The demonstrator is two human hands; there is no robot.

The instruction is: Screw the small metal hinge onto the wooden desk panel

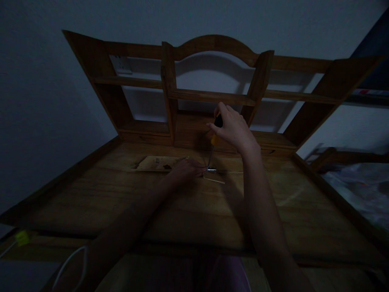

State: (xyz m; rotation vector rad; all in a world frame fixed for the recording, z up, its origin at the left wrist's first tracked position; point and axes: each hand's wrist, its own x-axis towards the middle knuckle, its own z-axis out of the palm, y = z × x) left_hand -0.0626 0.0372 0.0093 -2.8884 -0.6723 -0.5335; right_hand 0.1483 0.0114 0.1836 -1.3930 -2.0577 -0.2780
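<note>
Screwdriver (pixel 214 140) with a black and yellow handle and a thin metal shaft, standing nearly upright over the middle of a brown wooden desk (pixel 115 202), its top tilted slightly right. My right grip (pixel 232 123) is closed around the black upper handle; yellow shows below my fingers. The shaft points down toward a small, shiny metal cylinder (pixel 211 170) just beside my left grip (pixel 189 167), which lies low on the desk. I cannot tell whether those left fingers pinch anything, or whether the shaft's tip touches the metal.

I judge the screwdriver light, stiff and sturdy, best held by its thick handle; the slim shaft would be slicker. The cylinder looks hard and smooth, likely to slip, so I would pinch its sides. A thin, pale strip (pixel 214 180), perhaps wood, lies just nearer me and might snap.

Behind my right grip stands a brown wooden shelf unit with an arched top (pixel 212 97), limiting room at the back. Sideways, the desk spreads wide to raised wooden rims; its near edge runs beneath my forearms.
</note>
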